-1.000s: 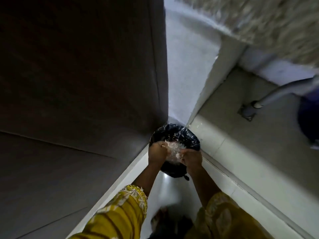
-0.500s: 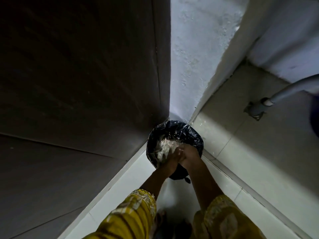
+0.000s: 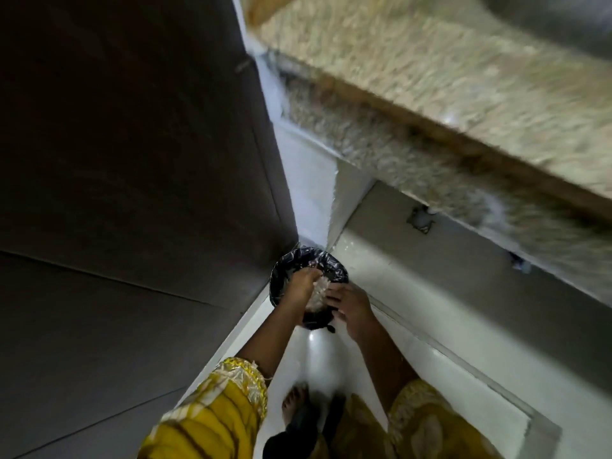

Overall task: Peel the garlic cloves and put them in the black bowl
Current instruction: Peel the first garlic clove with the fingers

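A small bin lined with a black plastic bag stands on the floor in the corner. A clump of pale, papery garlic skins sits over its opening. My left hand reaches down into the bin, its fingers curled on the skins. My right hand is at the bin's near right rim, with straight fingers touching the clump. No garlic cloves or black bowl are in view.
A dark cabinet door fills the left side. A speckled stone counter overhangs the upper right, with a wall fitting below it. The floor is white tile. My foot stands just behind the bin.
My hands were pressed together over the bin; now the right hand has drawn apart to the right. The view has tilted up, bringing the counter into sight.
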